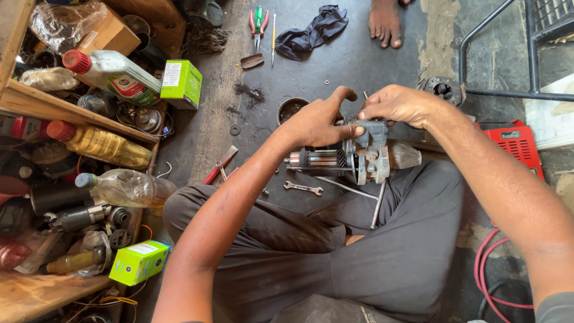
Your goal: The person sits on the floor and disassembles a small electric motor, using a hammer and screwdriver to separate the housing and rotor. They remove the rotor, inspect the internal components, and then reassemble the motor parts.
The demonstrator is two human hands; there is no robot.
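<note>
I sit cross-legged on a dark oily floor. Both hands hold a grey metal starter motor assembly [359, 157] above my lap. My left hand [317, 119] grips its top left, thumb and fingers wrapped over the housing. My right hand [397, 104] pinches the top of the grey end bracket from the right. The armature with its copper windings sticks out to the left, and a rounded end cap shows on the right. A long thin bolt [379, 203] and a small spanner [303, 188] lie on the floor just below the motor.
Wooden shelves [60, 107] at the left hold oil bottles, green boxes [181, 84] and parts. Pliers [258, 24], a screwdriver and a dark rag [311, 33] lie ahead, near another person's bare foot [385, 24]. A red box [517, 143], metal frame [496, 93] and pink hose [487, 269] stand right.
</note>
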